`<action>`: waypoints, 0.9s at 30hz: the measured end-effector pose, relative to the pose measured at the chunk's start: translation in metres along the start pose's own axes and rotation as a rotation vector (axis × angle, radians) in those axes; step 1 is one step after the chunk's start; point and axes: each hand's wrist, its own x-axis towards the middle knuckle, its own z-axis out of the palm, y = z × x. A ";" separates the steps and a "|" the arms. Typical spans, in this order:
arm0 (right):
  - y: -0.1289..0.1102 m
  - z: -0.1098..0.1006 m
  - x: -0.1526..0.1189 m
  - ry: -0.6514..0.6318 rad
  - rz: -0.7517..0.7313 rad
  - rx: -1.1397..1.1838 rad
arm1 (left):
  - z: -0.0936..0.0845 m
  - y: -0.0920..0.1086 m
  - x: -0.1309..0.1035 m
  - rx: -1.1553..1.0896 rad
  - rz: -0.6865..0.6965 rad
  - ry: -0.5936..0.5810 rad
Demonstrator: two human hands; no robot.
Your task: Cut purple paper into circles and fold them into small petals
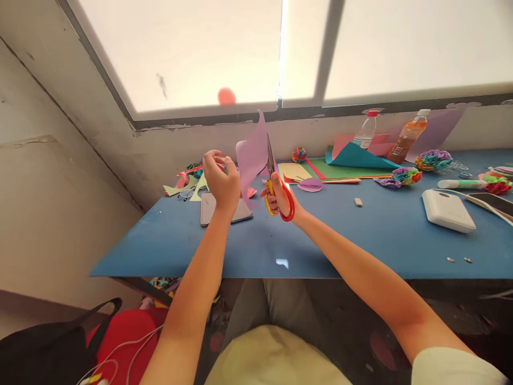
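Observation:
My left hand (220,179) is raised above the table with its fingers curled closed. A curved sheet of light purple paper (252,152) stands up against its thumb side, held in the air. Small bits of green and yellow show between these fingers, too small to name. My right hand (280,198) grips scissors (288,208) by their red and yellow handles. The blades point upward along the right edge of the paper; whether they touch it I cannot tell. Beneath my left hand a tablet-like device (207,208) lies on the table, partly hidden.
On the blue table (304,240) lie coloured paper sheets (340,168), a purple paper piece (310,184), paper flowers (433,159) and a white power bank (448,211). Two bottles (407,136) stand by the wall. Glasses (186,194) and paper scraps (176,189) lie at left.

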 end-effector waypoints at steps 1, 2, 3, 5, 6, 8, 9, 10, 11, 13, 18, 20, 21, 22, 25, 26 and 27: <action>-0.001 0.000 0.000 -0.003 -0.012 0.003 | 0.001 0.003 -0.006 0.033 0.133 0.060; -0.001 0.000 -0.001 -0.013 -0.028 0.006 | 0.002 0.005 -0.013 0.056 0.253 0.017; -0.002 0.001 -0.002 -0.014 -0.048 0.011 | 0.004 0.007 -0.020 0.080 0.358 -0.094; -0.003 0.000 -0.003 -0.022 -0.085 0.017 | 0.008 0.007 -0.030 0.167 0.488 -0.380; -0.004 -0.001 -0.003 -0.013 -0.102 0.016 | 0.010 0.006 -0.033 0.221 0.492 -0.473; -0.004 -0.003 -0.001 0.031 -0.108 -0.004 | 0.013 0.002 -0.035 0.307 0.442 -0.572; -0.003 -0.004 0.000 0.066 -0.108 -0.018 | 0.014 0.000 -0.035 0.349 0.411 -0.580; -0.003 -0.005 0.001 0.096 -0.108 -0.031 | 0.014 -0.001 -0.034 0.389 0.382 -0.574; -0.003 -0.005 0.002 0.116 -0.111 -0.040 | 0.015 -0.002 -0.033 0.427 0.358 -0.558; -0.002 -0.005 0.003 0.119 -0.119 -0.034 | 0.016 -0.002 -0.031 0.470 0.301 -0.524; -0.003 0.000 0.000 0.067 -0.112 -0.014 | 0.021 0.000 -0.033 0.005 0.035 -0.428; -0.003 0.002 -0.002 0.053 -0.110 -0.010 | 0.021 0.002 -0.032 -0.280 -0.114 -0.372; -0.002 0.003 -0.003 0.036 -0.105 -0.007 | 0.021 0.003 -0.031 -0.395 -0.178 -0.351; -0.001 0.004 -0.004 0.013 -0.097 -0.006 | 0.020 0.005 -0.030 -0.486 -0.230 -0.347; 0.003 0.005 -0.007 -0.091 -0.070 -0.012 | 0.018 0.011 -0.026 -0.599 -0.348 -0.374; 0.005 0.006 -0.008 -0.143 -0.067 -0.020 | 0.018 0.013 -0.025 -0.580 -0.375 -0.357; 0.007 0.007 -0.010 -0.199 -0.075 -0.028 | 0.017 0.014 -0.025 -0.537 -0.397 -0.319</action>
